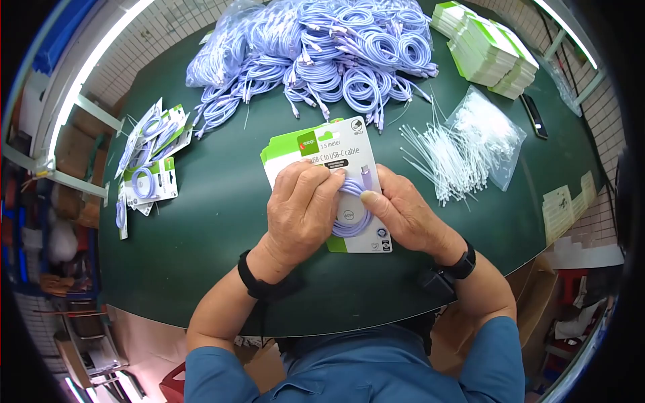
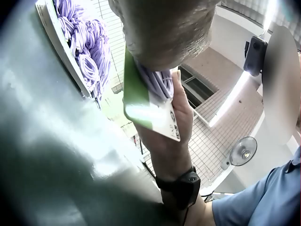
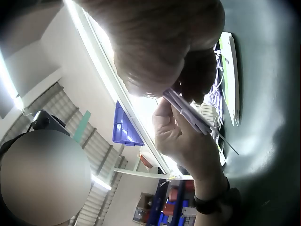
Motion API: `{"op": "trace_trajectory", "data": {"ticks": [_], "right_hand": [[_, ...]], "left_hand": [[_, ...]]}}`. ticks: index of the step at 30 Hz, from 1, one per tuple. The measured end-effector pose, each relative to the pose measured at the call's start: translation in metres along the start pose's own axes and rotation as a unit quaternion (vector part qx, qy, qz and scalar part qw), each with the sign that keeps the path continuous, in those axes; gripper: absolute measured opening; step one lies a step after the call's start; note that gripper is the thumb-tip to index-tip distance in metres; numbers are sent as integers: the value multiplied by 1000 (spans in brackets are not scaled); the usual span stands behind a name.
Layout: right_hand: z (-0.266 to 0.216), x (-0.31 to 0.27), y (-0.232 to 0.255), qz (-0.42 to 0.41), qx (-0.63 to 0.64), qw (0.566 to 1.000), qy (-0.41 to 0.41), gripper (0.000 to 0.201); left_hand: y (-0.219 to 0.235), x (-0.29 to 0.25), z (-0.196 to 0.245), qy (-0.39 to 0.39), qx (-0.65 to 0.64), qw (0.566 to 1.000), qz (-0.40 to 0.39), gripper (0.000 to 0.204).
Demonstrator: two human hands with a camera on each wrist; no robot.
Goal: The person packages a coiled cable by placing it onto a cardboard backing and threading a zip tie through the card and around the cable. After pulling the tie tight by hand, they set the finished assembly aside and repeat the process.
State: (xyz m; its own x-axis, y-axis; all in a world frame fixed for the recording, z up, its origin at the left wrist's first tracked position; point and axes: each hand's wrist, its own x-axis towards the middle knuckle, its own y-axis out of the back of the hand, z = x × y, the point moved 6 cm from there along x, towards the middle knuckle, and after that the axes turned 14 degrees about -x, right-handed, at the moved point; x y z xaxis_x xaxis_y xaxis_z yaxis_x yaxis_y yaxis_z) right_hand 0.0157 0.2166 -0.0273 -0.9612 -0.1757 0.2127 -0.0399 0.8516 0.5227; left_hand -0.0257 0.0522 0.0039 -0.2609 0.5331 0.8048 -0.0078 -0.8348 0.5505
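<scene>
Both hands hold a white-and-green packaging card [image 1: 373, 228], printed "USB-C to USB-C cable", over the near middle of the table. On its front lies a coiled lilac cable [image 1: 353, 227] with a connector at the upper right. My left hand [image 1: 302, 208] grips the card's left side, its bent fingers over the coil, hiding part of it. The right hand [image 1: 406, 211] pinches the right edge, thumb on the coil and the other fingers behind the card. Just beyond, green-and-white cards [image 1: 279, 149] lie partly covered by the held one. In the left wrist view, the coil [image 2: 160, 84] sits against the card.
A large heap of lilac cables [image 1: 322, 54] covers the table's far side. Carded cables [image 1: 144, 181] lie at left. White zip ties [image 1: 447, 164] and a clear bag [image 1: 487, 127] of more ties lie right, near card stacks [image 1: 487, 50] and a dark phone-like object [image 1: 533, 115].
</scene>
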Motion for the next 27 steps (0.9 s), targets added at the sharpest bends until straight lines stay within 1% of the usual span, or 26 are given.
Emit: {"op": "trace_trajectory", "data": {"ticks": [1,2,4,5,8,10,12,13,14,16,21,22,24,25,27], "right_hand": [[-4,0,3,3,7,1000,0,39],[-6,0,5,-6,-1,1000,-25,39],[-6,-2,6,-27,-20,997,-75,39],[-6,-2,3,-27,-17,997,-75,39],[-7,0,2,43,62,993,-88,36],[-6,0,1,48,77,991,-98,36],[-1,-3,0,53,110,985,-118,36],[1,-3,-1,53,106,986,-121,36],[2,-3,-2,54,98,988,-107,36],[2,-3,-4,51,82,992,-79,35],[-2,-4,-8,41,76,993,-86,35],[-5,-3,-6,65,62,994,-64,31],[-12,-3,-2,108,33,993,-17,28],[-12,-3,-3,97,26,995,-19,28],[-14,-2,-1,104,24,994,-17,27]], "left_hand": [[1,-1,0,0,-8,1000,9,37],[1,-1,2,0,-8,1000,1,37],[4,3,7,6,25,1000,2,37],[5,4,9,10,41,999,5,37],[0,4,9,-9,35,999,-13,36],[-4,7,9,-19,27,999,-17,36],[-6,8,9,-30,-23,999,-12,34],[-6,9,8,-35,-48,998,-9,34],[-5,9,8,-34,-52,998,-4,34],[-3,9,7,-32,-70,997,-19,32],[-3,9,8,-24,-99,994,-40,34],[-1,11,9,-20,-101,994,-30,34],[2,15,12,-3,-116,993,-37,33],[2,14,13,6,-123,992,-40,33],[4,10,9,17,-139,990,-19,31]]}}
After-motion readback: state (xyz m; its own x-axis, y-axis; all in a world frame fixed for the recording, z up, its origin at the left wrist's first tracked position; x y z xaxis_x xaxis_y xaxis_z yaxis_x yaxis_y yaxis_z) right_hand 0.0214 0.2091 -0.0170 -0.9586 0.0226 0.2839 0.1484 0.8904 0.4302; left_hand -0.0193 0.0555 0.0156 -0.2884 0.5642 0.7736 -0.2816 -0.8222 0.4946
